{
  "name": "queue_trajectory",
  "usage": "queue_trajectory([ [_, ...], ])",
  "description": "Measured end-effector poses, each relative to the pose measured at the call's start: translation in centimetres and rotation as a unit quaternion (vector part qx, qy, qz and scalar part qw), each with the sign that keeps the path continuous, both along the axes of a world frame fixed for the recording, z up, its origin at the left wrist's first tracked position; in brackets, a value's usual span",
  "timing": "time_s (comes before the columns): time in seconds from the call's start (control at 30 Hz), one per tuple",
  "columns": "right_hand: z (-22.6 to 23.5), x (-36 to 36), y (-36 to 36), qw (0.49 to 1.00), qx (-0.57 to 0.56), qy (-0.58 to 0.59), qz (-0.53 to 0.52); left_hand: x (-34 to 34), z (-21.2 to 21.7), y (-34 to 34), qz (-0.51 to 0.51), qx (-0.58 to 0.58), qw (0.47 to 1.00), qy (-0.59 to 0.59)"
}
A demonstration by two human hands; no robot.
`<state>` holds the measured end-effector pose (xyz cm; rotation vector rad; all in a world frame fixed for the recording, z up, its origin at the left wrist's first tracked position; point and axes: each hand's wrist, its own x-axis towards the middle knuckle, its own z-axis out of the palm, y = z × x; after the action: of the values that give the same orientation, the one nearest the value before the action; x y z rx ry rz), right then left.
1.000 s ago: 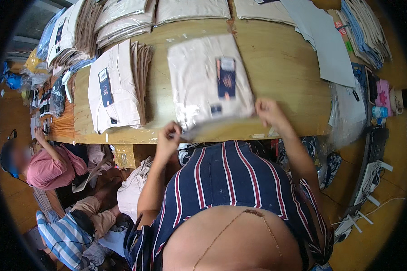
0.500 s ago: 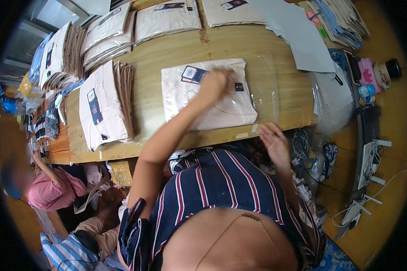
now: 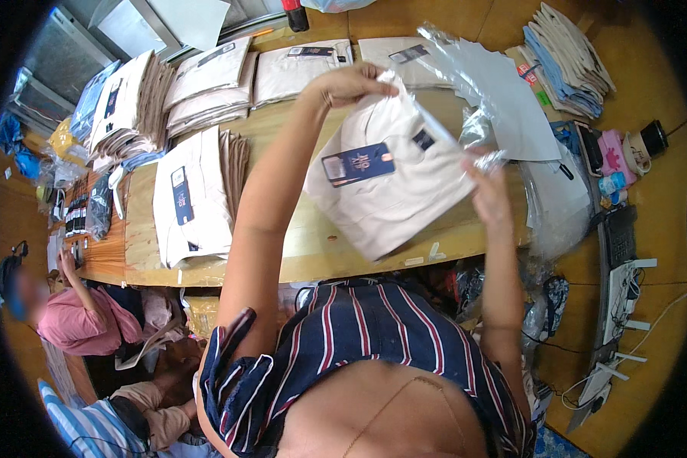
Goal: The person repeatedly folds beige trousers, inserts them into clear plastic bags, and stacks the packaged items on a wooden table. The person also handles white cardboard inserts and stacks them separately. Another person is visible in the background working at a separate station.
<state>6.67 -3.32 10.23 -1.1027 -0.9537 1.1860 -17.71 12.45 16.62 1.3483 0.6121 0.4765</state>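
Note:
A folded cream shirt (image 3: 404, 183) in a clear plastic bag is held up, tilted, above the table. It bears a dark blue hang tag (image 3: 359, 164) and a small black neck label. My left hand (image 3: 351, 84) is closed on its upper corner, near the collar. My right hand (image 3: 490, 191), a little blurred, grips the opposite corner together with crumpled film. The loose clear end of the bag (image 3: 477, 126) sticks up past the shirt's collar side, between my hands and over the white sheets.
Stacked cream shirts (image 3: 195, 198) lie left on the wooden table (image 3: 282, 252), with more bagged shirts (image 3: 301, 72) along the back. White sheets (image 3: 511, 107) and a folded-garment pile (image 3: 565, 69) are at the right. Another person in pink (image 3: 91, 317) sits at the left.
The bagged shirt has been lifted off the table and tilted. My left hand has moved from its surface to its upper corner; my right hand has risen from the table edge and grips it.

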Motion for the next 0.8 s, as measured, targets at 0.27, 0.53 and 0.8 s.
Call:
queue_trajectory([
  [0.27,7.8,0.6,-0.3,0.89,0.263,-0.372,0.004,-3.9,3.7,-8.1,0.108,0.432,0.895,0.016],
  [0.53,-8.7,1.7,-6.9,0.731,0.309,-0.593,0.135,-4.7,-14.4,-16.9,0.037,0.587,0.789,0.179],
  [0.8,-8.6,1.9,-6.2,0.926,0.102,-0.36,0.057,-5.3,-15.3,-17.4,0.099,0.461,0.874,0.121],
])
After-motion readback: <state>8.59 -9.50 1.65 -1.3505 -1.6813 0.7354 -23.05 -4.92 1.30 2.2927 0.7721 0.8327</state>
